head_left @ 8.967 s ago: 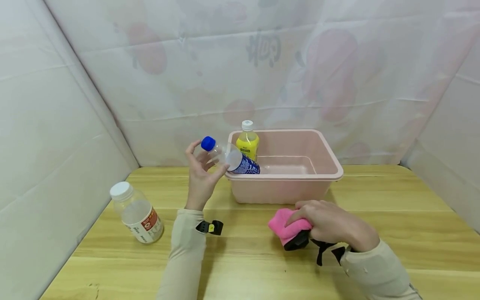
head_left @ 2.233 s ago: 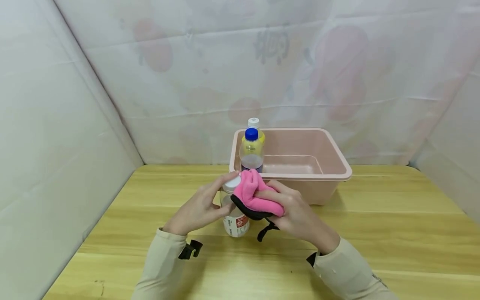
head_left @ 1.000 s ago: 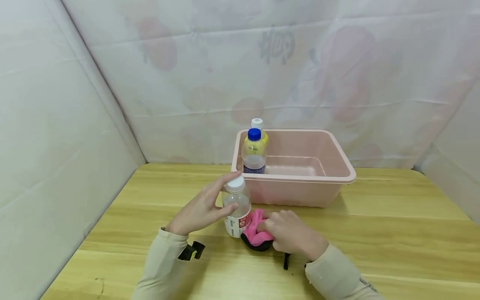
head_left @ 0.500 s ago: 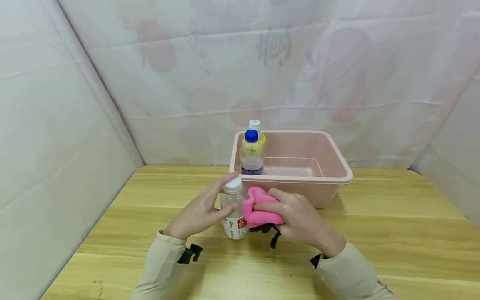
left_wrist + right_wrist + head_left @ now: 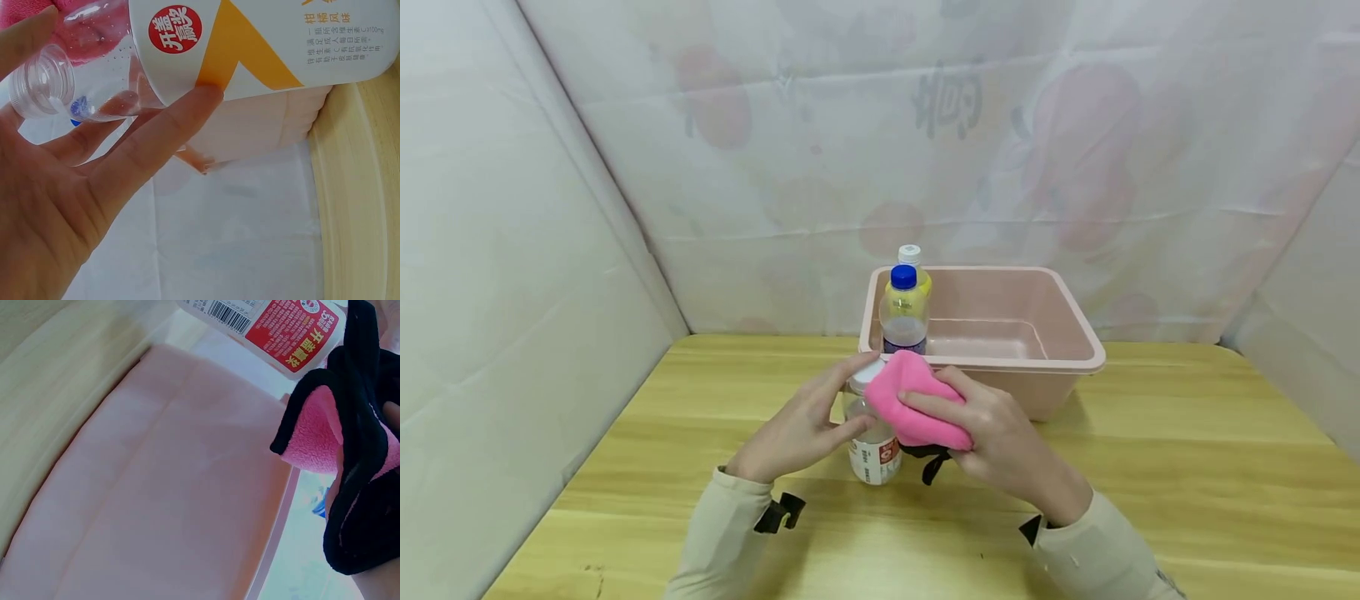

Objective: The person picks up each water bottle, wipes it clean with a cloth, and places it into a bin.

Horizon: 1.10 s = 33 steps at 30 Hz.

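Observation:
My left hand (image 5: pixel 797 425) holds a clear white-capped bottle (image 5: pixel 876 462) upright on the table, fingers behind the neck and thumb across the front. In the left wrist view, the bottle's label (image 5: pixel 262 44) is white with an orange band and a red circle. My right hand (image 5: pixel 1003 433) grips a pink plush cloth (image 5: pixel 917 400) with black edging, pressed to the bottle's upper right side and partly covering the cap. The right wrist view shows the cloth's folded black edge (image 5: pixel 347 481) beside the bottle's red label (image 5: pixel 290 331).
Just behind the hands stands a pale pink plastic tub (image 5: pixel 985 364). A blue-capped bottle (image 5: pixel 904 312) and a yellow bottle with a white cap (image 5: pixel 910 254) stand upright in its left end. Pale printed fabric (image 5: pixel 820 167) encloses the wooden table (image 5: pixel 625 500).
Earlier, my left hand held the blue-capped bottle at the tub; now that bottle stands inside. The white-capped bottle has come from the left into my grip. The cloth has risen from its base toward the cap.

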Each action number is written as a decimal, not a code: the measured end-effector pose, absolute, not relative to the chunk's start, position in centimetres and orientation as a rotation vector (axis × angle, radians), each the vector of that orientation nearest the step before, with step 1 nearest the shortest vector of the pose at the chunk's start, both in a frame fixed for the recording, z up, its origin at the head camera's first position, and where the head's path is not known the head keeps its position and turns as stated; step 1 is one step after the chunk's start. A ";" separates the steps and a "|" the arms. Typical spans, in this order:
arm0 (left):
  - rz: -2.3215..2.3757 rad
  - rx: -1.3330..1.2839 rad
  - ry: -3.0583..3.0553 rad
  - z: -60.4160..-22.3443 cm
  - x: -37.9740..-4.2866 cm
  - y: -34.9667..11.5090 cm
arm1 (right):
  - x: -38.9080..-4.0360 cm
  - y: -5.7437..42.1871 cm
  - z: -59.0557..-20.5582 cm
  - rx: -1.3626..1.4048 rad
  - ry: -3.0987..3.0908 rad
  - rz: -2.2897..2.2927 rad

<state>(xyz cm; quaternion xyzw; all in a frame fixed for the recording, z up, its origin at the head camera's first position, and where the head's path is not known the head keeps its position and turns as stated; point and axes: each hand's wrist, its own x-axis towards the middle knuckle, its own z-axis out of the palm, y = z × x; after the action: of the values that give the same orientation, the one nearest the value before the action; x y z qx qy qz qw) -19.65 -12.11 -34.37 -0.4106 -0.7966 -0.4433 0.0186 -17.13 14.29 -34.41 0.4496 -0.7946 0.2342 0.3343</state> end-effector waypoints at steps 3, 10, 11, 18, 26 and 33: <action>-1.388 -1.274 -2.473 -34.5 -19.5 -12.1 | -17.0 14.4 -34.6 1.182 -2.095 0.600; -1.403 -1.277 -2.456 -34.4 -19.6 -11.9 | -16.9 14.7 -34.5 1.200 -2.156 0.589; -1.392 -1.282 -2.452 -34.4 -19.6 -11.9 | -16.8 14.7 -34.5 1.200 -2.166 0.588; -1.349 -1.290 -2.450 -34.3 -19.6 -11.8 | -16.6 14.9 -34.3 1.211 -2.286 0.603; -1.349 -1.276 -2.457 -34.3 -19.6 -11.8 | -16.9 14.5 -36.1 1.245 -2.668 0.419; -1.348 -1.266 -2.468 -34.3 -19.6 -11.9 | -16.8 13.6 -38.1 1.280 -2.729 0.308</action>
<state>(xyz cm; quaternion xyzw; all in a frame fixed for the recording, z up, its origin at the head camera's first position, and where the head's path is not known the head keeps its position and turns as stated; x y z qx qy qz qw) -19.59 -11.88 -34.30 -0.4105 -0.7999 -0.4369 0.0288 -16.76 13.59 -38.05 0.4217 -0.8993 0.1015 0.0558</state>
